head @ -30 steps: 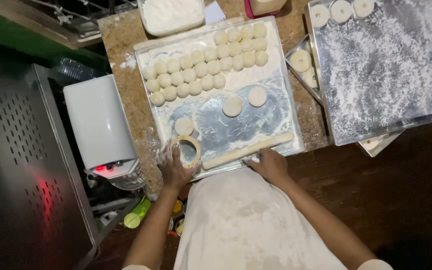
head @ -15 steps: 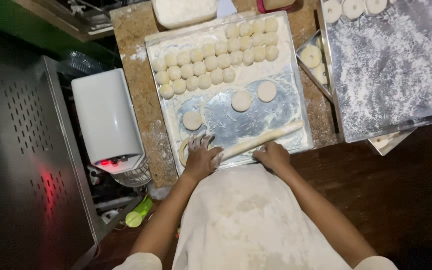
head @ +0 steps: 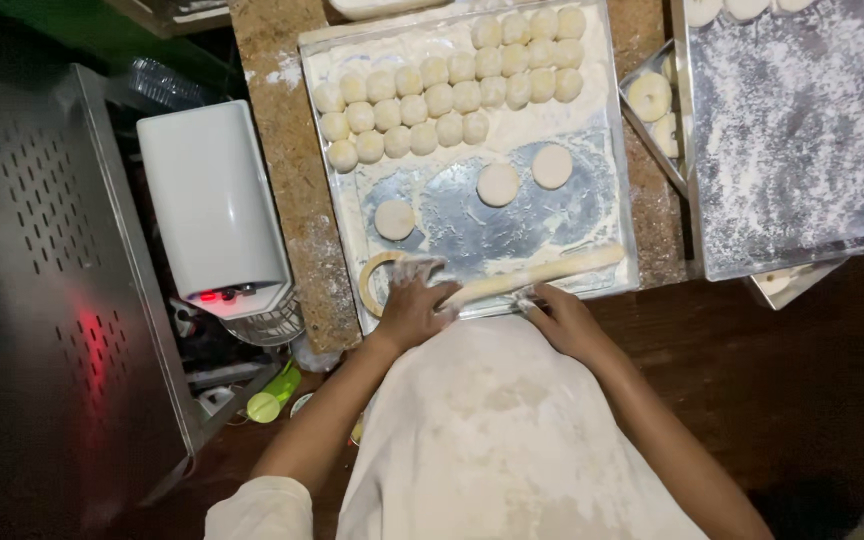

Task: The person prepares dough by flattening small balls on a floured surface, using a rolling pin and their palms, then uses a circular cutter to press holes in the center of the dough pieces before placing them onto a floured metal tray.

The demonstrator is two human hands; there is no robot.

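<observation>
- Fingers of the left hand lie spread, nearly flat, covering a dough disc and touching the rolling pin.
- Fingers of the right hand curl loosely against the pin's near side.
- Beyond both hands, three flattened rounds lie on the floured tray.
- Farther off sit rows of dough balls.

Floured metal tray; wooden rolling pin.
</observation>
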